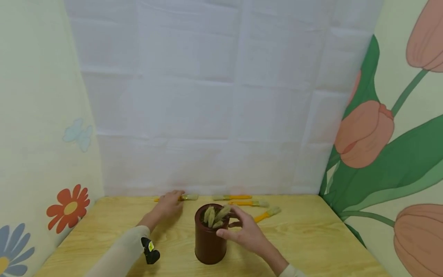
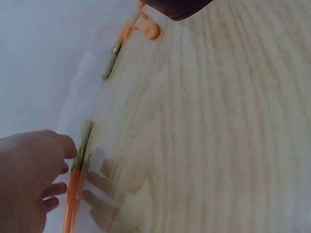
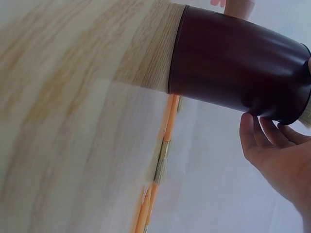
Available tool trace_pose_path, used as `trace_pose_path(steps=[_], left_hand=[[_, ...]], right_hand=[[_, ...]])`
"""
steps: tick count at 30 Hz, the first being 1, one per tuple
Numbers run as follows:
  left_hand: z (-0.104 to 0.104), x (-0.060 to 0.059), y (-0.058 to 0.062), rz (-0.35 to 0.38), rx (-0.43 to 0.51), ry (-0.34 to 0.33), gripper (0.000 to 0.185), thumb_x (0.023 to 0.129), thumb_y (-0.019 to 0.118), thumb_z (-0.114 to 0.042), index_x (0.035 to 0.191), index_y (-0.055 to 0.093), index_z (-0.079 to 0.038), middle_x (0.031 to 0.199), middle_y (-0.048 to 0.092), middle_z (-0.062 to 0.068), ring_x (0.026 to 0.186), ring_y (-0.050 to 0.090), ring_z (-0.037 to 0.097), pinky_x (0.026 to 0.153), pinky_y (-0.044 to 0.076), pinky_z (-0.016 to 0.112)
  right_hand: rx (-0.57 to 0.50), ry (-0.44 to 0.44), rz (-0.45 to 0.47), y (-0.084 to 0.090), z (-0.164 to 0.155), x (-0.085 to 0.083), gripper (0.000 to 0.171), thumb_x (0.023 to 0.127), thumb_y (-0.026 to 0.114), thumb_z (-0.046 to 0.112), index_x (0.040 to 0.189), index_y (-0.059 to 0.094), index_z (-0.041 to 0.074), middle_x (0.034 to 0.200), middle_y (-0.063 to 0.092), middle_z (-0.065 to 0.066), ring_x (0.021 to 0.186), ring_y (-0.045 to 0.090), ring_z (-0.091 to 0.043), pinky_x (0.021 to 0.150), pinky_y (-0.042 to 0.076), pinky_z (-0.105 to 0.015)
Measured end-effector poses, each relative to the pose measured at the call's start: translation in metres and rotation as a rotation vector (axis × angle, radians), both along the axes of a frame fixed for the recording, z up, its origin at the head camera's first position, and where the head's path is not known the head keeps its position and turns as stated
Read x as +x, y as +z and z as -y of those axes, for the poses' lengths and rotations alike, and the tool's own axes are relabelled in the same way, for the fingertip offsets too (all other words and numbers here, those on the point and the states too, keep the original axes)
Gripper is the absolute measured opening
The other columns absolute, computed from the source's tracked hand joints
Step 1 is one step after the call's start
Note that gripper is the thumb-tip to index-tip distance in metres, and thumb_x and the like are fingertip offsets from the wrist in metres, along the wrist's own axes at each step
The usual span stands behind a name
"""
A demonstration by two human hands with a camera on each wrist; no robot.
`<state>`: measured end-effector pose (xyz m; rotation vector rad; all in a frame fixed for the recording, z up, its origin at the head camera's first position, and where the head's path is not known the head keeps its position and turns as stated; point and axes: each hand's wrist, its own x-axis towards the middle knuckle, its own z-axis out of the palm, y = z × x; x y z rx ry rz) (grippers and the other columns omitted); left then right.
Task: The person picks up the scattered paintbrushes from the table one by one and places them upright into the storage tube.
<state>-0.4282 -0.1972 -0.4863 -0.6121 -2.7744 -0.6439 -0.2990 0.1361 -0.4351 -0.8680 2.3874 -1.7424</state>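
- And here's the tally: several pale bristle heads (image 1: 210, 218) poke up from the dark brown cylindrical pot (image 1: 209, 247), while four orange-handled brushes lie out along the far part of the wood-grain surface (image 1: 304, 242).
- The pot stands upright near the middle, bristles showing above its mouth!
- Over to the right hand (image 1: 250, 232): it spans the pot's rim, thumb on the near side, bent fingertips against the right side, pinching it.
- Far left, the left hand (image 1: 169, 204) is right over the left brush (image 1: 190, 197), fingers loosely bent beside its ferrule; whether they actually pinch it, I cannot tell.
- Three more lie to the right, beyond the pot: the farthest brush (image 1: 238, 197) with bristles leftward, the middle brush (image 1: 247, 203) with bristles rightward, and the slanted brush (image 1: 266, 214), partly hidden behind the right hand.
- So, judging by the split, it's partway: one bunch is upright in the pot, four remain outside, and only the left brush has a hand at it.
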Motion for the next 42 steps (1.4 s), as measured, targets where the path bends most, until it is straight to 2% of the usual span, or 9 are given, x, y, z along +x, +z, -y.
trace_pose_path(steps=[4,10,17,23,32,38,42], left_hand=[[0.001,0.002,-0.004,-0.012,-0.061,0.033,0.041,0.101,0.059,-0.008,0.139,0.056,0.006,0.135,0.055,0.028,0.122,0.048,0.054,0.095,0.035,0.071],[-0.001,0.01,0.002,-0.057,-0.113,0.094,0.024,0.097,0.07,-0.009,0.12,0.07,-0.003,0.112,0.061,0.017,0.102,0.055,0.044,0.084,0.043,0.063],[0.004,0.011,0.005,-0.087,-0.146,0.053,0.012,0.094,0.075,-0.01,0.105,0.074,-0.01,0.093,0.06,0.005,0.086,0.058,0.031,0.074,0.047,0.055],[0.011,0.014,0.009,-0.107,-0.143,0.013,0.011,0.091,0.077,-0.01,0.101,0.073,-0.009,0.09,0.06,0.004,0.081,0.058,0.026,0.072,0.048,0.052],[0.012,0.021,0.025,-0.092,-0.003,-0.03,0.016,0.091,0.074,-0.012,0.107,0.07,-0.008,0.097,0.062,0.002,0.084,0.061,0.02,0.071,0.053,0.042],[0.0,0.041,0.054,-0.075,0.168,-0.067,0.017,0.096,0.071,-0.017,0.112,0.067,-0.012,0.101,0.063,-0.002,0.082,0.06,0.014,0.065,0.052,0.034],[-0.012,0.056,0.076,-0.062,0.262,-0.121,0.02,0.098,0.071,-0.019,0.117,0.065,-0.012,0.104,0.063,-0.001,0.086,0.062,0.014,0.067,0.053,0.035]], right_hand=[[0.003,0.006,0.008,-0.001,0.001,0.001,0.059,0.094,0.077,0.035,0.146,0.052,0.027,0.134,0.059,0.004,0.124,0.057,-0.02,0.095,0.051,-0.05],[0.006,0.009,0.004,0.001,-0.001,0.0,0.06,0.094,0.077,0.035,0.147,0.051,0.027,0.135,0.058,0.004,0.125,0.056,-0.02,0.096,0.05,-0.051],[0.02,0.005,-0.004,0.003,-0.003,0.0,0.062,0.094,0.077,0.036,0.149,0.049,0.026,0.137,0.057,0.005,0.126,0.055,-0.022,0.097,0.049,-0.052],[0.011,0.012,-0.015,0.004,-0.003,0.0,0.061,0.094,0.077,0.035,0.148,0.05,0.026,0.137,0.057,0.004,0.126,0.055,-0.024,0.097,0.048,-0.055],[0.017,0.013,-0.003,0.003,-0.002,0.001,0.06,0.094,0.077,0.035,0.147,0.05,0.027,0.136,0.058,0.005,0.126,0.055,-0.02,0.097,0.048,-0.054],[0.015,0.008,0.009,0.004,-0.003,0.002,0.061,0.093,0.078,0.036,0.147,0.051,0.027,0.137,0.057,0.005,0.127,0.054,-0.021,0.099,0.047,-0.055],[0.026,-0.001,0.01,0.005,-0.003,0.001,0.062,0.093,0.078,0.037,0.148,0.05,0.028,0.137,0.057,0.005,0.127,0.054,-0.02,0.098,0.048,-0.052]])
